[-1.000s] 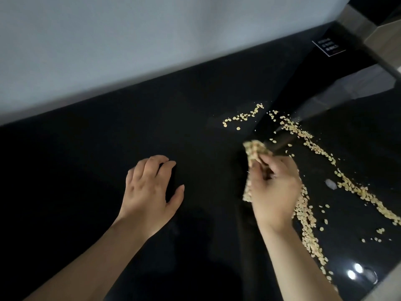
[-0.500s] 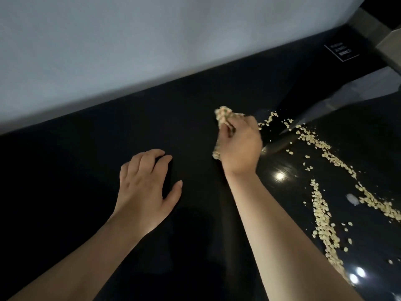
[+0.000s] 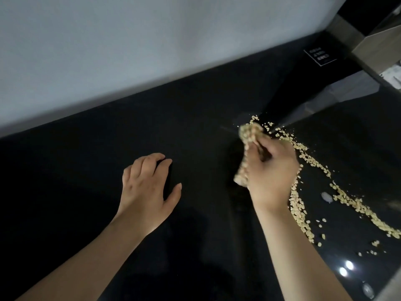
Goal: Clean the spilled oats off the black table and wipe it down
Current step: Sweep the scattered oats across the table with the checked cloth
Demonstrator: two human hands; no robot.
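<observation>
Black table (image 3: 76,181) is seen running along a pale wall (image 3: 130,51). Spilled oats (image 3: 347,198) are strewn over its glossy right part in two long bands, which meet at the far end beside the right hand (image 3: 273,170) and spread apart toward the near right. The left hand (image 3: 147,190) is laid on bare tabletop, fingers relaxed, nothing held. The right hand is clenched round an oat-crusted cloth (image 3: 249,135) held at the bands' far end.

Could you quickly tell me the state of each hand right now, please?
Left hand: open, fingertips resting on the glossy black table, holding nothing.
Right hand: closed, gripping a crumpled wad coated in pale oat flakes, probably a cloth.
</observation>
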